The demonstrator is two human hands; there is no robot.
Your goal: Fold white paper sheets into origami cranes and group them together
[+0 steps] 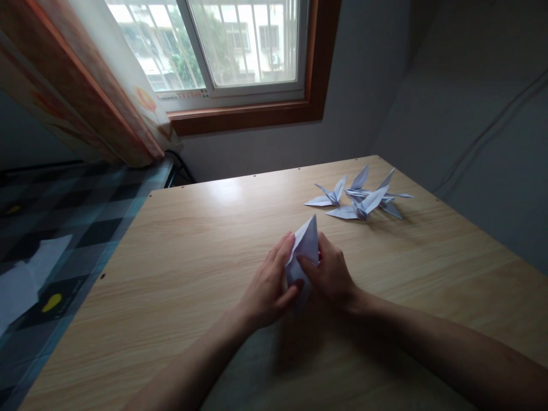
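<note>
Between my two hands is a folded piece of white paper (307, 240), narrow and pointed at its top, held over the wooden table (192, 245). My left hand (274, 279) grips its left side, with the thumb across the lower front. On the right side my right hand (329, 268) pinches it, thumb on the front face and fingers behind, partly hidden. Past my hands, several folded white paper cranes (362, 205) stand in a cluster toward the far right of the table.
White paper sheets (25, 279) lie on a checked cloth (85, 228) to the left, beyond the table's edge. A window (240, 51) with a wooden frame is behind the table, and a curtain (94, 80) hangs at left. A grey wall (471, 142) stands at right.
</note>
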